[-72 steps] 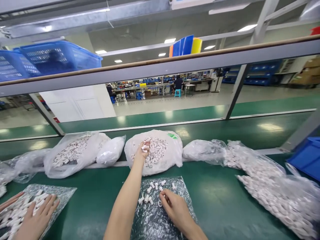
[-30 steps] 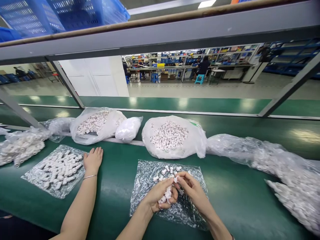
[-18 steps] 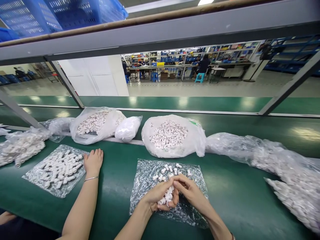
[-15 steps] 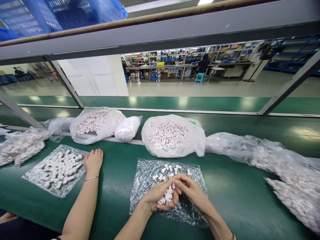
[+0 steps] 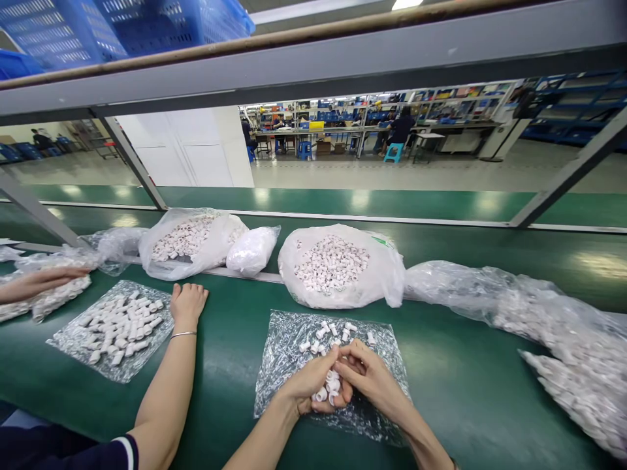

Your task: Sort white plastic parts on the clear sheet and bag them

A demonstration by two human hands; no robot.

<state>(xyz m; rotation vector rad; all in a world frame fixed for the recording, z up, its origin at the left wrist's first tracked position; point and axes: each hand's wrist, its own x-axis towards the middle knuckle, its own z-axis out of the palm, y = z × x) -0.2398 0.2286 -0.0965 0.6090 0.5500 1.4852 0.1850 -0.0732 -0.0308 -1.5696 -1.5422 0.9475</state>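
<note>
The left hand (image 5: 313, 385) is cupped and closed around a small heap of white caps (image 5: 327, 389). The right hand (image 5: 369, 378) meets it from the right, and its fingers (image 5: 349, 365) pinch at the top of the heap; I cannot tell if they hold a cap of their own. Both hands sit over a clear sheet (image 5: 289, 365) that lies flat on the green desk (image 5: 450, 385).

Just past the grip, on the far part of the sheet, lie a few loose caps (image 5: 337, 330). Farther on sits a big open bag (image 5: 343, 267) full of the same caps. Nothing stands between the grip and that bag but the loose caps.

To the right of the grip a long, crinkly bag (image 5: 548, 326) of white parts runs along the desk to the edge of the view.

To the left, well apart from the grip, another person's hand (image 5: 187, 304) rests on the desk (it has a thin bracelet on the wrist). It touches the edge of a second sheet (image 5: 73, 339) that has a pile of caps (image 5: 122, 321) on it. That person's other hand (image 5: 44, 282) lies on a bag at the far left. Behind them are two more bags (image 5: 196, 241), one big and one small.

Up above, blue baskets (image 5: 122, 26) sit on a shelf.
</note>
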